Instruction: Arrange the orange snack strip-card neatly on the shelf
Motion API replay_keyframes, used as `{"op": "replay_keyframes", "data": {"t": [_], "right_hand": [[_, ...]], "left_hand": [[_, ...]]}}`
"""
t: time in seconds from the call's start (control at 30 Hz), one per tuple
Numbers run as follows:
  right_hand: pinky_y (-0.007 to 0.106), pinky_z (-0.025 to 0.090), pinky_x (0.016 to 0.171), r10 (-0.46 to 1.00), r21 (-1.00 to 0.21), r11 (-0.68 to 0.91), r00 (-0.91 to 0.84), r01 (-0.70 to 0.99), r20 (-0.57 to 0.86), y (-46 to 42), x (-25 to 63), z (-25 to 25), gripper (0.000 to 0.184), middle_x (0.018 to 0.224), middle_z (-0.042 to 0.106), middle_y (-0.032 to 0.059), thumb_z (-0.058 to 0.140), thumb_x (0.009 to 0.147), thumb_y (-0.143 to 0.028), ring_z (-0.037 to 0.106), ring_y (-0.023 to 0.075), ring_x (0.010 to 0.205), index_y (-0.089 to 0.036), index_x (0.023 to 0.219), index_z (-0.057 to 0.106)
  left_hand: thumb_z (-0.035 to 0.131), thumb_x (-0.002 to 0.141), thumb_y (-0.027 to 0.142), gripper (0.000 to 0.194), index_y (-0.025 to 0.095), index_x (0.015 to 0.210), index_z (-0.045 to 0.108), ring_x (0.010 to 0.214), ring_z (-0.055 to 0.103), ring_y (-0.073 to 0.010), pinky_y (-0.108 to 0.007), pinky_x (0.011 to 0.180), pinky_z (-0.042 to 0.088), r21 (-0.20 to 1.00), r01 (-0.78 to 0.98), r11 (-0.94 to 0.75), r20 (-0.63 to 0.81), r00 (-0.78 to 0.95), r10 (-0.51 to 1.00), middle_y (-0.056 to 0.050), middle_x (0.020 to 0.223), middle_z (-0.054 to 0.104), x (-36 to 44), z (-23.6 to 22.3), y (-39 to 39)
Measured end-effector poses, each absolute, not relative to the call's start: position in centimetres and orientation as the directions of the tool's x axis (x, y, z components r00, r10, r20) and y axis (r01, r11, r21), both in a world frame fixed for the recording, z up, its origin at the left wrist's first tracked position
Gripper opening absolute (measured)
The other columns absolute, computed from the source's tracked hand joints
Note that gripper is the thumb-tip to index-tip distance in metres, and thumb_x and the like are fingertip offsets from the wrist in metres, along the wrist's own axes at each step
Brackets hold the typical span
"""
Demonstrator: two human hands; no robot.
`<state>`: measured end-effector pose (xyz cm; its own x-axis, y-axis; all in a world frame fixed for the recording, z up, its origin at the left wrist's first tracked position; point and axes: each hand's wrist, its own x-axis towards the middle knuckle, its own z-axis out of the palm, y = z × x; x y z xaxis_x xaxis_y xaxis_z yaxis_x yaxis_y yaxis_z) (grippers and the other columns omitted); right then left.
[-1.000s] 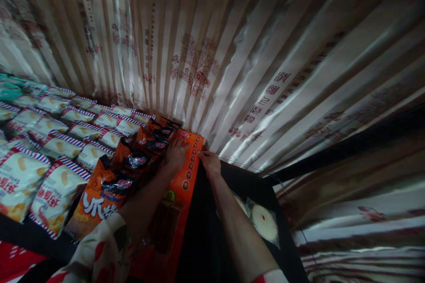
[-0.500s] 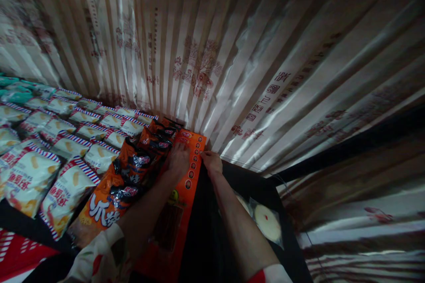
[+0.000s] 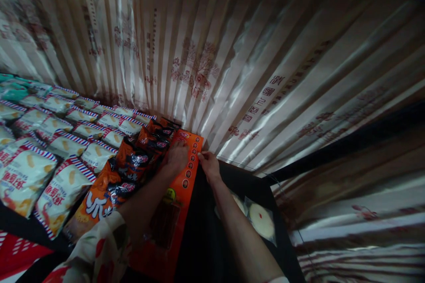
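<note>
A long flat orange snack packet (image 3: 186, 194) with a row of round pictures and a see-through window over dark sticks lies on the black table. My left hand (image 3: 176, 159) rests on its upper left part, fingers bent and held together at its surface and partly dim. At the packet's upper right edge, my right hand (image 3: 210, 166) pinches the rim between thumb and fingers. Just left of my left hand stands a row of orange and black snack bags (image 3: 133, 159), partly hidden by my left forearm.
White snack bags (image 3: 69, 185) with striped edges fill the left in rows, with teal bags (image 3: 15, 90) behind. Round pale items in clear wrap (image 3: 261, 221) lie right of my right forearm. A pleated printed curtain (image 3: 195, 66) hangs behind; a red basket (image 3: 20, 252) sits lower left.
The view has shifted slightly, so everything sits a little further left. Both hands stay at the orange packet, with only slight finger movement.
</note>
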<state>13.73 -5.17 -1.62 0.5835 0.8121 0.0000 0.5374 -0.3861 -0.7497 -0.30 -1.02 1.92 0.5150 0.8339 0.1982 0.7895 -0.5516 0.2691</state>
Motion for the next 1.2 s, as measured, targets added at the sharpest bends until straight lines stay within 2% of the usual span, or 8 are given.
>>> {"op": "replay_keyframes", "data": {"t": [0.17, 0.27, 0.37, 0.5, 0.67, 0.87, 1.07, 1.2], "right_hand": [[0.026, 0.048, 0.066, 0.811, -0.790, -0.340, 0.584, 0.510, 0.029, -5.9, 13.4, -1.5, 0.017, 0.078, 0.069, -0.0006, 0.056, 0.076, -0.035, 0.064, 0.0147, 0.070, -0.023, 0.086, 0.062], [0.028, 0.048, 0.070, 0.820, -0.760, -0.345, 0.571, 0.550, 0.041, -6.3, 13.2, -1.0, 0.015, 0.077, 0.069, -0.0025, 0.056, 0.075, -0.031, 0.063, 0.0151, 0.071, -0.025, 0.088, 0.061], [0.029, 0.048, 0.076, 0.855, -0.741, -0.308, 0.516, 0.597, 0.060, -6.6, 13.0, -0.7, 0.014, 0.083, 0.069, -0.0035, 0.055, 0.076, -0.027, 0.063, 0.0148, 0.075, -0.027, 0.088, 0.063], [0.028, 0.048, 0.079, 0.886, -0.798, -0.233, 0.459, 0.556, 0.061, -6.6, 13.1, -1.4, 0.015, 0.089, 0.070, -0.0040, 0.053, 0.076, -0.029, 0.064, 0.0142, 0.081, -0.028, 0.087, 0.064], [0.028, 0.049, 0.074, 0.883, -0.833, -0.235, 0.469, 0.501, 0.032, -6.2, 13.5, -2.1, 0.013, 0.083, 0.069, -0.0032, 0.054, 0.074, -0.031, 0.064, 0.0144, 0.075, -0.025, 0.085, 0.060], [0.028, 0.048, 0.070, 0.858, -0.816, -0.279, 0.514, 0.506, 0.026, -6.0, 13.4, -1.8, 0.015, 0.077, 0.069, -0.0033, 0.057, 0.071, -0.029, 0.064, 0.0147, 0.070, -0.025, 0.085, 0.060], [0.027, 0.049, 0.071, 0.891, -0.853, -0.177, 0.449, 0.490, 0.073, -5.9, 13.4, -1.5, 0.016, 0.077, 0.069, -0.0025, 0.057, 0.069, -0.027, 0.063, 0.0144, 0.070, -0.024, 0.083, 0.064], [0.028, 0.049, 0.072, 0.906, -0.840, -0.124, 0.405, 0.528, 0.121, -5.9, 13.6, -1.1, 0.010, 0.074, 0.068, -0.0024, 0.058, 0.067, -0.025, 0.063, 0.0148, 0.069, -0.023, 0.075, 0.064]], "left_hand": [[0.042, 0.085, 0.007, 0.026, 0.013, 0.097, 0.064, 0.106, 0.054, -0.0216, -0.033, 0.094, 0.042, 0.284, 0.799, -0.531, 0.182, 0.499, 0.848, -0.011, 0.113, 0.061, -0.1, 2.0, -1.5], [0.042, 0.085, 0.007, 0.028, 0.014, 0.100, 0.064, 0.112, 0.050, -0.0222, -0.034, 0.098, 0.039, 0.292, 0.791, -0.537, 0.210, 0.495, 0.843, -0.011, 0.114, 0.061, -0.2, 2.0, -2.0], [0.039, 0.085, 0.005, 0.033, 0.013, 0.106, 0.062, 0.116, 0.047, -0.0221, -0.036, 0.103, 0.035, 0.295, 0.786, -0.544, 0.233, 0.492, 0.839, -0.011, 0.117, 0.061, -0.6, 1.9, -2.5], [0.038, 0.085, 0.008, 0.037, 0.011, 0.118, 0.056, 0.124, 0.042, -0.0232, -0.039, 0.106, 0.031, 0.294, 0.806, -0.513, 0.182, 0.480, 0.858, -0.012, 0.127, 0.055, -1.1, 1.9, -3.4], [0.036, 0.087, 0.012, 0.041, 0.012, 0.125, 0.051, 0.130, 0.035, -0.0231, -0.039, 0.106, 0.030, 0.271, 0.841, -0.468, 0.140, 0.447, 0.884, -0.012, 0.137, 0.046, -1.9, 1.9, -4.6], [0.039, 0.086, 0.014, 0.041, 0.013, 0.125, 0.052, 0.129, 0.036, -0.0266, -0.041, 0.105, 0.029, 0.249, 0.839, -0.483, 0.171, 0.453, 0.875, -0.013, 0.136, 0.047, -2.8, 1.1, -5.6], [0.050, 0.084, 0.031, 0.046, 0.024, 0.130, 0.048, 0.133, 0.030, -0.0300, -0.047, 0.105, 0.029, 0.246, 0.803, -0.542, 0.266, 0.482, 0.835, -0.011, 0.141, 0.042, -3.1, -0.2, -6.5], [0.045, 0.087, 0.037, 0.043, 0.026, 0.129, 0.049, 0.133, 0.029, -0.0303, -0.048, 0.107, 0.025, 0.262, 0.795, -0.547, 0.294, 0.474, 0.830, -0.010, 0.141, 0.042, -3.3, -0.3, -7.0]]}}
